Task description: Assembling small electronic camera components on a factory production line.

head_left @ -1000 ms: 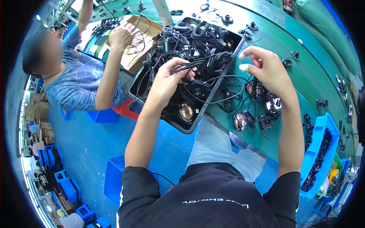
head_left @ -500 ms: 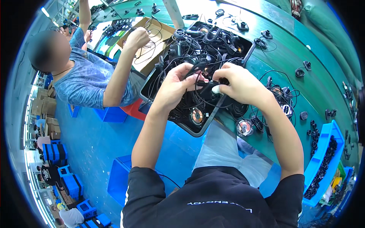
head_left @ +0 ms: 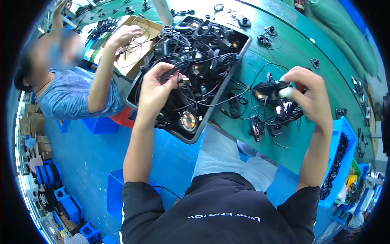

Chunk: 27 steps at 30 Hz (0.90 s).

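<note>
My left hand [head_left: 155,87] is over the near left part of a black bin, its thumb and fingers closed on a black cable [head_left: 170,73]. The black bin [head_left: 223,90] is heaped with coiled black cables and black devices, including one with a round copper-coloured disc [head_left: 188,120]. To the right, above the green table, my right hand [head_left: 312,92] pinches a black elongated device [head_left: 269,88] between thumb and fingers. One fingertip of that hand has a white covering. Below the device lies a cluster of cabled black parts [head_left: 276,129]. Thin cables stretch between bin and cluster.
A co-worker [head_left: 75,93] sits at left, one hand over an open cardboard box [head_left: 153,29] with cables. Small black devices dot the green table [head_left: 292,55]. A blue tray [head_left: 338,127] of black parts stands at right. A blue stool [head_left: 116,193] is at lower left.
My hands have moved apart: the right has carried the black device from over the bin to the right above the table. My left hand stays over the bin with the cable.
</note>
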Available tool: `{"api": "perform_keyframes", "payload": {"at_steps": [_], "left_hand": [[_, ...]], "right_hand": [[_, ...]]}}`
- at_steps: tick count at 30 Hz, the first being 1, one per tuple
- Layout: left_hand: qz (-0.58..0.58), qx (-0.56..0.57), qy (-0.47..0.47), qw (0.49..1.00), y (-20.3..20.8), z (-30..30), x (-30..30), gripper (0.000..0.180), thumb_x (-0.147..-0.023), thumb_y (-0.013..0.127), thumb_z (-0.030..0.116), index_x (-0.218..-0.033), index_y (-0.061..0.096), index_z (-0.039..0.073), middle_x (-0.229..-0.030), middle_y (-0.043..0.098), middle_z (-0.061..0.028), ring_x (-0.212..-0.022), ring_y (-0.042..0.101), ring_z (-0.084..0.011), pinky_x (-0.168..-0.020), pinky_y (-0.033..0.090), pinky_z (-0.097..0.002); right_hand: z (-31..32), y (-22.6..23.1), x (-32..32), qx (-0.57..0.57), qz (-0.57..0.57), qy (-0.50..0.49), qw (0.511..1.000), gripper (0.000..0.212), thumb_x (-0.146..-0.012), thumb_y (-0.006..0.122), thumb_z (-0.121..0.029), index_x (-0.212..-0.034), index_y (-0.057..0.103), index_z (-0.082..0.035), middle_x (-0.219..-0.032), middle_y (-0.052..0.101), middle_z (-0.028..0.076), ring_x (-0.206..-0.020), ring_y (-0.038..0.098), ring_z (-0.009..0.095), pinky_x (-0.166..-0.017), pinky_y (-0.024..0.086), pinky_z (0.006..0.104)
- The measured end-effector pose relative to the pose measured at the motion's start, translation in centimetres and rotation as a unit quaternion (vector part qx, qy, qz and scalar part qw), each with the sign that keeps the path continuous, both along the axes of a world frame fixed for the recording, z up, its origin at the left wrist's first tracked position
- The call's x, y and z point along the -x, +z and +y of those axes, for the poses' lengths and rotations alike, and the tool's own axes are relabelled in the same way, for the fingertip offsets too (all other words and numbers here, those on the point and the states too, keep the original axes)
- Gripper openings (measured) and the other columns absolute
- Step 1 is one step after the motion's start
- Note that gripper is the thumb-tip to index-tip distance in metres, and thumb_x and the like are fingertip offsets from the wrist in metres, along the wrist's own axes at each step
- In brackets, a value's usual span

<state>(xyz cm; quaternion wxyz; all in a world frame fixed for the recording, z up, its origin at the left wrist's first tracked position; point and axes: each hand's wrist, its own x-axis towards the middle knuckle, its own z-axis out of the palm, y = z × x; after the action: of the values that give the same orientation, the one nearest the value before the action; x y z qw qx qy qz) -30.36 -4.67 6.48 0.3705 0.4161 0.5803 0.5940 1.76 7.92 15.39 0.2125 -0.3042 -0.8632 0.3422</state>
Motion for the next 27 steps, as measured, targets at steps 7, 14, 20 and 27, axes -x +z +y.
{"api": "perform_keyframes", "payload": {"at_steps": [7, 14, 20, 27], "left_hand": [[-0.03, -0.002, 0.013, 0.999, 0.3, 0.3, -0.3, 0.018, -0.084, 0.059, -0.005, -0.1, 0.057, 0.002, -0.09, 0.063, -0.0098, -0.085, 0.067, -0.018, -0.071, 0.055, -0.0238], [-0.031, -0.018, -0.026, 0.999, 1.0, 0.8, -1.1, 0.013, -0.087, 0.058, 0.001, -0.1, 0.057, 0.002, -0.089, 0.062, -0.0103, -0.085, 0.067, -0.0188, -0.07, 0.055, -0.025], [-0.098, 0.007, 0.003, 0.995, 1.1, 0.3, -1.0, 0.01, -0.09, 0.056, 0.004, -0.1, 0.058, 0.003, -0.089, 0.062, -0.0099, -0.083, 0.066, -0.0189, -0.07, 0.055, -0.0258], [-0.093, -0.002, 0.004, 0.996, 1.0, 0.5, -0.5, 0.011, -0.091, 0.053, 0.003, -0.101, 0.058, 0.004, -0.089, 0.062, -0.0103, -0.081, 0.065, -0.019, -0.07, 0.055, -0.0273]], "right_hand": [[0.5, 0.1, -5.4, -0.085, -0.046, -0.08, 0.992, 0.019, -0.068, 0.066, 0.0, -0.087, 0.065, -0.001, -0.082, 0.059, 0.003, -0.061, 0.044, 0.013, -0.057, 0.037, 0.0254], [4.0, -6.2, -6.0, -0.267, -0.21, -0.112, 0.934, 0.025, -0.068, 0.064, 0.001, -0.093, 0.065, -0.004, -0.091, 0.061, 0.004, -0.076, 0.055, 0.021, -0.07, 0.045, 0.0324], [-1.2, -7.7, 2.7, -0.382, -0.01, -0.006, 0.924, 0.028, -0.071, 0.062, -0.003, -0.098, 0.063, -0.01, -0.101, 0.059, 0.008, -0.1, 0.055, 0.027, -0.097, 0.041, 0.038], [3.6, -11.5, 3.6, -0.252, -0.126, 0.046, 0.958, 0.025, -0.074, 0.059, -0.003, -0.099, 0.065, -0.008, -0.098, 0.064, 0.006, -0.093, 0.056, 0.026, -0.103, 0.036, 0.0393]]}}
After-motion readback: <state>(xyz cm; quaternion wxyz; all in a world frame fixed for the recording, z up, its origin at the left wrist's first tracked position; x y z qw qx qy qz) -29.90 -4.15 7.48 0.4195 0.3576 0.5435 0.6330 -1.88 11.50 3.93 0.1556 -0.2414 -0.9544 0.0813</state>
